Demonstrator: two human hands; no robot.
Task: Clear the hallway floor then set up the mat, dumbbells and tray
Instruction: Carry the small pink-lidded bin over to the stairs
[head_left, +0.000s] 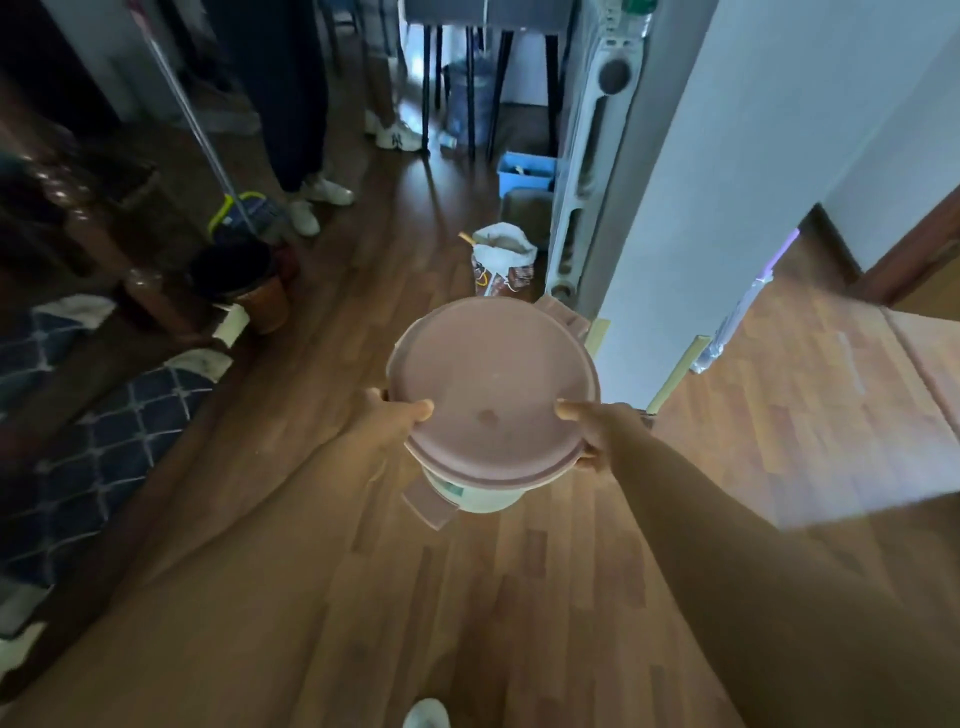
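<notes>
A round container with a pink lid and a pale body is held up over the wooden hallway floor, close below the camera. The left grip clasps the lid's rim on the left side, thumb lying on top of the lid and the other fingers hidden underneath. The right grip clasps the rim on the opposite side in the same way, thumb on top. One pink latch hangs open at the near left of the body; another latch sticks out at the far right edge.

Beyond the container, an open white sack stands on the floor beside the corner of a white wall. Farther back sits a blue bin, and behind it a large water jug among dark chair legs. To the left stand a dark bucket and a mop head, near another person's white shoes. A blue patterned rug covers the floor at far left.
</notes>
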